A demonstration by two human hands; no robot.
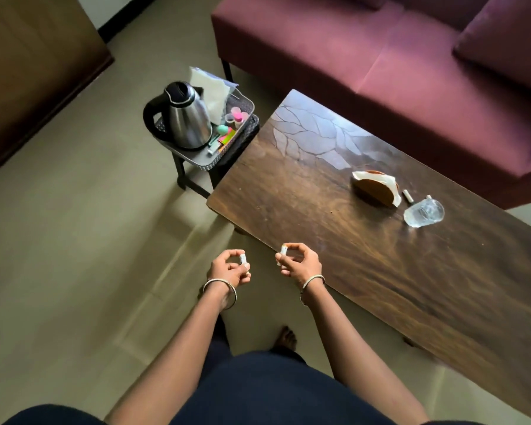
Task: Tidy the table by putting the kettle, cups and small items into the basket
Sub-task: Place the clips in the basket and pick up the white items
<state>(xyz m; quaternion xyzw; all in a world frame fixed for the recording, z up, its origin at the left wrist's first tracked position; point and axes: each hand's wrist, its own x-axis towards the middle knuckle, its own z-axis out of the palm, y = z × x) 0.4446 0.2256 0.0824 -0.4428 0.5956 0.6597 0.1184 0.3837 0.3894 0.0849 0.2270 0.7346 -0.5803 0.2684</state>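
While you stand at the near-left corner of the desk (319, 228), both hands are up over the floor (74, 240), just off the desk edge. On your left hand (227, 269) the fingers are curled, thumb and fingertips pinching a small white tube (243, 259), roughly upright. Your right hand (299, 263) has the same grip, fingers narrow, pinching a second white tube (283, 251) that sticks up above the thumb. The hands are near each other, not touching. There are bangles (314, 278) on both wrists.

The basket (193, 162) sits on a small black stool (181, 176) beside the desk's far-left corner; can't tell whether it touches the desk. The kettle (189, 122) is in the basket, upright, black handle pointing left. A clear plastic bag (212, 87) sticks up behind it. Small coloured items (227, 133) are packed in to the kettle's right: pink and clear little cups, a teal rounded piece, bright flat bits. They are too small to tell more.

On the right part of the desk:
- a wooden napkin holder (376, 187) with white napkins, standing up
- a loose white tube (407, 195) lying flat just right of it
- a clear glass (423, 211) on its side, near that tube

A maroon sofa (380, 56) runs along the far side of the desk.
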